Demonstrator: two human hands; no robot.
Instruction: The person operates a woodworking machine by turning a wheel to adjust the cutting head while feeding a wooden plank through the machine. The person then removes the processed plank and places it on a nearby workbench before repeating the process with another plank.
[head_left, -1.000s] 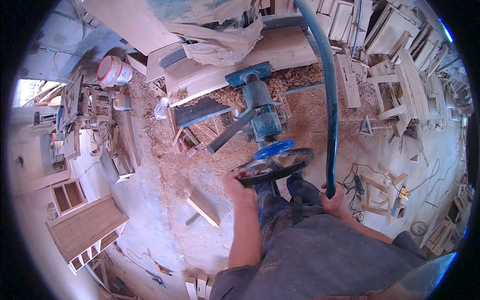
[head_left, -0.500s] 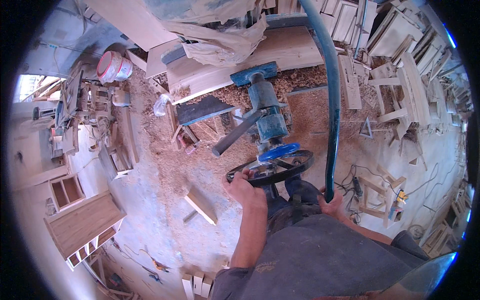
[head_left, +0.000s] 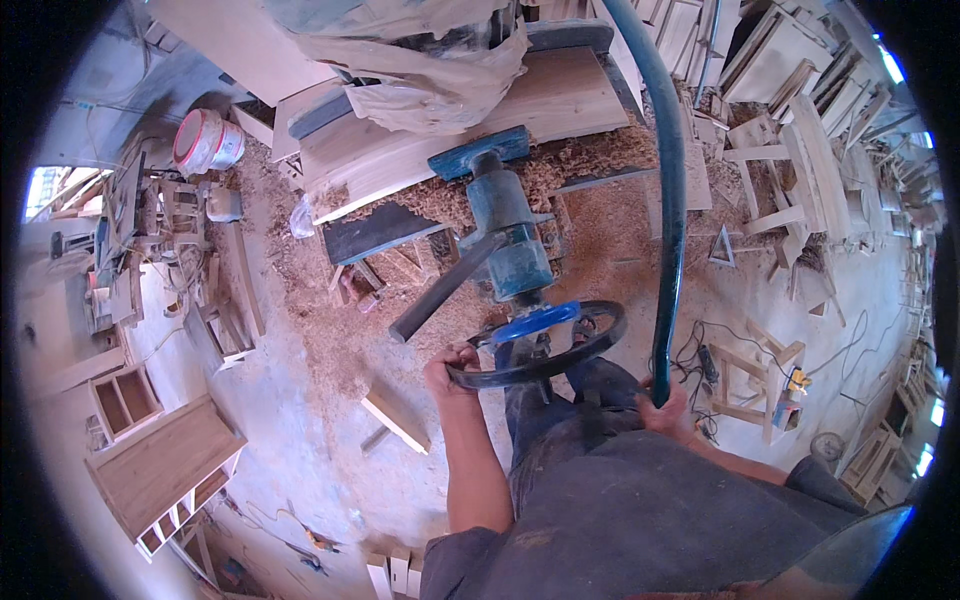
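Note:
My left hand (head_left: 455,368) is closed around the left side of a black handwheel (head_left: 505,377) in front of my waist. A smaller blue handwheel (head_left: 538,322) sits just beyond it on the same shaft. Both belong to a blue-green machine with a stout cylinder (head_left: 503,212); a dark lever (head_left: 445,288) sticks out of it toward the lower left. My right hand (head_left: 665,408) is wrapped round the lower end of a long curved blue-green bar (head_left: 672,190). Behind the cylinder lies a wooden board (head_left: 560,95) at the machine, with wood shavings around it.
Shavings (head_left: 610,235) cover the floor round the machine. A wood block (head_left: 396,422) lies left of me, near a wooden cabinet (head_left: 165,465). A red-rimmed white bucket (head_left: 208,142) stands far left. On the right are a wooden frame (head_left: 750,385), cords and stacked boards (head_left: 815,170).
My left hand has moved left with its grip at the black wheel's rim. The view has shifted slightly, so the machine appears further left. My right hand still holds the bar.

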